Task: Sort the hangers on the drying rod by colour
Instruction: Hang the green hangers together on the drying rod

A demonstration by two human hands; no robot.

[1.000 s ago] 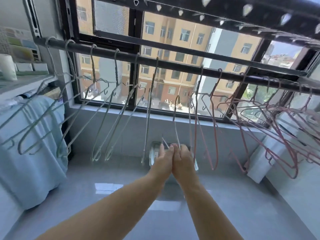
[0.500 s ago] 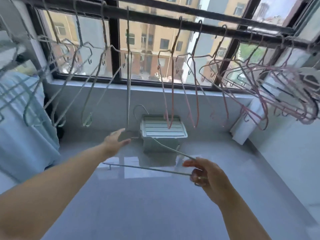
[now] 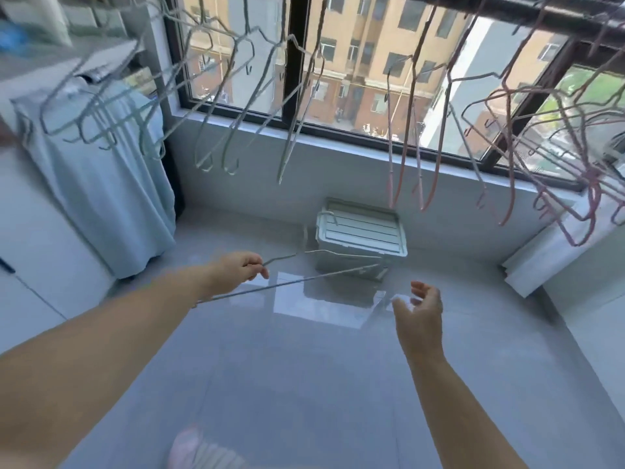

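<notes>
Left hand [image 3: 241,267] pinches a pale green wire hanger [image 3: 294,282] low over the glossy grey tiled floor [image 3: 304,384], in front of the pale lidded plastic box [image 3: 362,231]. Right hand [image 3: 419,309] hangs loose-fingered, right of the box.

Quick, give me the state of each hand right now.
Left hand: grips the pale hanger.
Right hand: open, holding nothing.

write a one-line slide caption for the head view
Left hand grips a pale green hanger below the drying rod, right hand open; pale green hangers hang left, pink hangers right.
</notes>
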